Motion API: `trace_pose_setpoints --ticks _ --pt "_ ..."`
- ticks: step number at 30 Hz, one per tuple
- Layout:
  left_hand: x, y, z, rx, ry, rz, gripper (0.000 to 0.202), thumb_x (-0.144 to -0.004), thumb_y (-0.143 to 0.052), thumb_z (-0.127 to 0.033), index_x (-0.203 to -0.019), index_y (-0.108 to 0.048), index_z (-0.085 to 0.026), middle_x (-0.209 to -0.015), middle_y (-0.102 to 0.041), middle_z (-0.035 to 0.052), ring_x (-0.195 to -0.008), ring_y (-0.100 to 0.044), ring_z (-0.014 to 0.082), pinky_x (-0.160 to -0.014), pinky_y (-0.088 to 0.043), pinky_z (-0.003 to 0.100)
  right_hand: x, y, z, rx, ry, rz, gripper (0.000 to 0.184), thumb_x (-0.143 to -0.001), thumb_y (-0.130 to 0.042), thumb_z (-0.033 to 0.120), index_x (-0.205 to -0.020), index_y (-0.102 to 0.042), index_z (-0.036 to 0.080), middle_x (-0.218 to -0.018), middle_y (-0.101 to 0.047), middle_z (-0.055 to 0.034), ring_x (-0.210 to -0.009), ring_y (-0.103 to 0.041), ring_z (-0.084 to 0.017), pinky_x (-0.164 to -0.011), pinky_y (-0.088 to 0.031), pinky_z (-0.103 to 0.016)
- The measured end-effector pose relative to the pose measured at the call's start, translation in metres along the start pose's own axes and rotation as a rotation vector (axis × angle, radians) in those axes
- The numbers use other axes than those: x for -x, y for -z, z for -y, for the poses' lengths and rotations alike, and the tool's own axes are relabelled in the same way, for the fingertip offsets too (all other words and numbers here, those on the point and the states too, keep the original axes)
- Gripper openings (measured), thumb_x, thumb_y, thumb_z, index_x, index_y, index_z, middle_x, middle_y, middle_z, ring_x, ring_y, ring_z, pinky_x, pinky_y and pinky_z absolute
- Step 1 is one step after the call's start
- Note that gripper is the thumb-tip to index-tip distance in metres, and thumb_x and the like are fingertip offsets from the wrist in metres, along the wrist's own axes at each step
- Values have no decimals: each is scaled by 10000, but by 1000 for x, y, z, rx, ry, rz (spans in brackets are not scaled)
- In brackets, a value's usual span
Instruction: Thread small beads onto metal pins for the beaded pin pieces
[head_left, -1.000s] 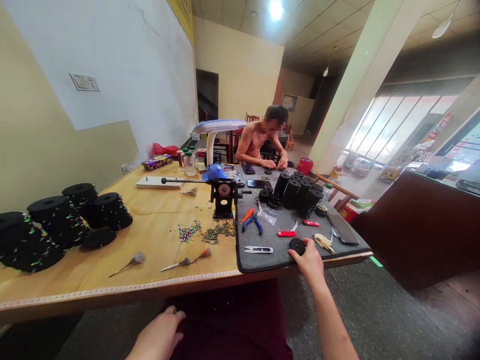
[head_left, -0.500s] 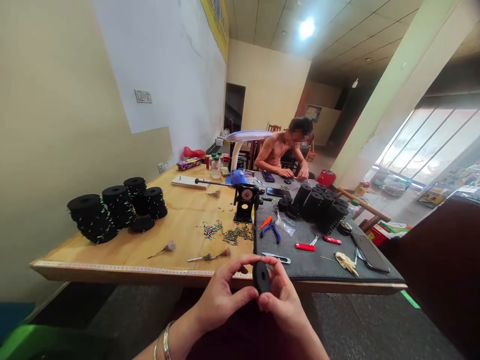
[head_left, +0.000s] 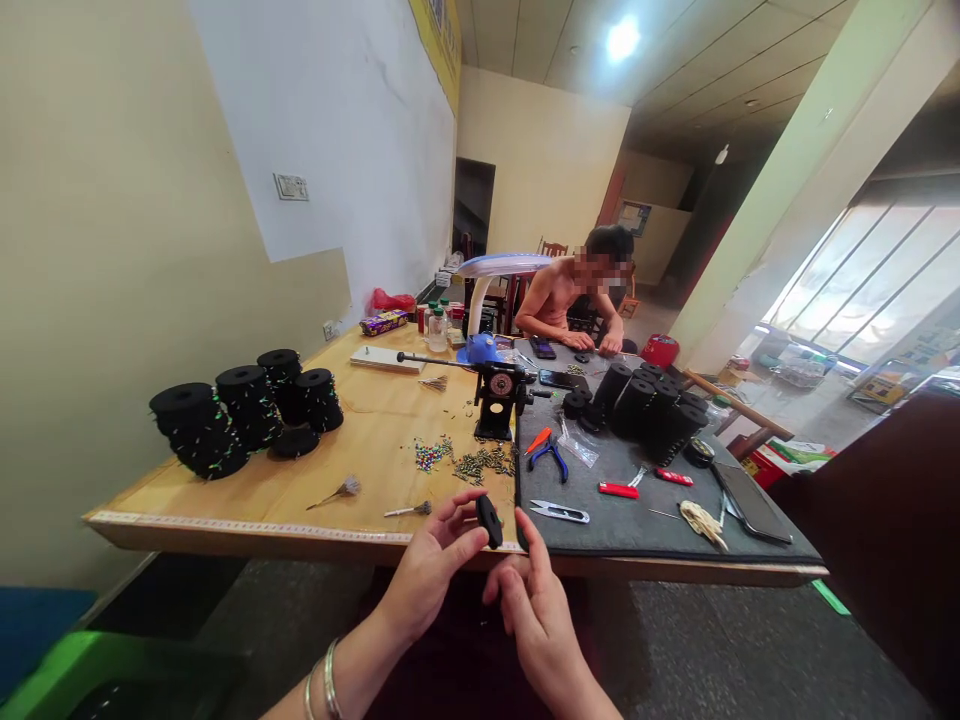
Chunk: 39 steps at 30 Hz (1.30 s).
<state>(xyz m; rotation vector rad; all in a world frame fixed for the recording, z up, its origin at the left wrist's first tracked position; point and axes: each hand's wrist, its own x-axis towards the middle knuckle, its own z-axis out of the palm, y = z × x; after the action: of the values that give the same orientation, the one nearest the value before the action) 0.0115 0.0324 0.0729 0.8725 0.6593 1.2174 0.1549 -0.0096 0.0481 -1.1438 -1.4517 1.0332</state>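
Note:
My left hand (head_left: 431, 575) pinches a small black foam spool (head_left: 489, 521) between thumb and fingers, tilted on edge above the table's front rim. Close by on its right is my right hand (head_left: 536, 610), apart from the spool. Its index finger points up, while the thumb lies against the other, curled fingers; whatever may be between them is too small to make out. Just beyond the hands lie a heap of small dark metal pieces (head_left: 480, 464) and a heap of multicoloured beads (head_left: 431, 453). White thread snips (head_left: 559, 511) rest on the grey mat (head_left: 585, 540).
Black foam spools stuck with small pieces (head_left: 196, 440) stand at left; more black spools (head_left: 637, 405) stand at right. A black crank device (head_left: 495, 400), blue pliers (head_left: 550, 460), red lighters (head_left: 619, 490) and a lamp (head_left: 480, 345) are on the table. Another person (head_left: 570, 300) works opposite.
My right hand has let go of the spool and moved down, away from it. My left hand has shifted slightly left and up, turning the spool. The view has shifted a little.

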Motion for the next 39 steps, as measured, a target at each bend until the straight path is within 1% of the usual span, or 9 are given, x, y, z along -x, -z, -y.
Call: trace_pose_setpoints --ticks 3,6,12,16,21,27,30,34,39 --pt "-9 7 -2 -103 -73 -54 446 -683 -752 -226 -1106 -611 -197 -1052 -649 74 -1026 -561 206 -898 -426 286 4 1 -1 181 -26 33 308 -931 -390 429 -1019 -547 180 -489 -481 48 -429 -415 -116 -447 -313 -223" --pt "-18 17 1 -231 -85 -16 481 -670 -757 -207 -1119 -585 -189 -1072 -631 83 -995 -575 205 -882 -445 310 5 7 11 369 68 88 259 -919 -431 371 -772 -556 198 -497 -477 38 -431 -412 -110 -452 -296 -220" --pt "-19 27 2 -444 36 246 400 -648 -765 -211 -1017 -619 -165 -972 -654 72 -926 -598 202 -867 -446 327 -21 35 49 499 256 125 203 -910 -435 297 -781 -563 206 -633 -554 2 -543 -474 -125 -537 -339 -225" --pt "-7 19 -6 -306 128 443 467 -621 -779 -191 -1056 -608 -188 -1043 -628 74 -964 -591 214 -874 -442 347 -43 40 33 357 168 85 242 -895 -457 368 -742 -542 201 -591 -496 25 -541 -440 -116 -517 -338 -211" --pt "-3 13 -11 -165 62 275 381 -638 -770 -231 -982 -615 -179 -920 -640 49 -879 -588 184 -781 -461 282 -28 21 -9 19 -136 203 352 -863 -459 509 -689 -438 204 -443 -348 99 -377 -297 -70 -391 -228 -182" --pt "-19 20 -6 -448 -63 47 365 -627 -757 -188 -962 -616 -172 -848 -643 40 -802 -580 172 -752 -455 276 -10 15 4 153 -57 219 264 -899 -460 349 -696 -505 186 -465 -435 74 -432 -379 -84 -476 -307 -199" --pt "-22 23 -7 -586 -78 115 330 -621 -751 -190 -932 -643 -167 -783 -617 15 -733 -551 148 -695 -437 240 -24 26 25 280 43 189 239 -893 -475 314 -710 -552 181 -544 -467 53 -524 -411 -102 -532 -320 -207" --pt "-15 24 -13 -606 93 370 329 -629 -743 -206 -938 -637 -168 -748 -572 -13 -675 -506 126 -620 -406 220 -44 44 32 353 133 216 211 -879 -495 290 -724 -586 180 -632 -508 30 -611 -439 -122 -591 -332 -221" --pt "-7 23 -7 -249 169 463 428 -625 -766 -274 -1008 -602 -175 -913 -608 35 -849 -551 175 -760 -424 273 -44 42 7 95 -18 235 275 -845 -546 403 -702 -560 169 -620 -485 31 -601 -412 -114 -580 -333 -219"
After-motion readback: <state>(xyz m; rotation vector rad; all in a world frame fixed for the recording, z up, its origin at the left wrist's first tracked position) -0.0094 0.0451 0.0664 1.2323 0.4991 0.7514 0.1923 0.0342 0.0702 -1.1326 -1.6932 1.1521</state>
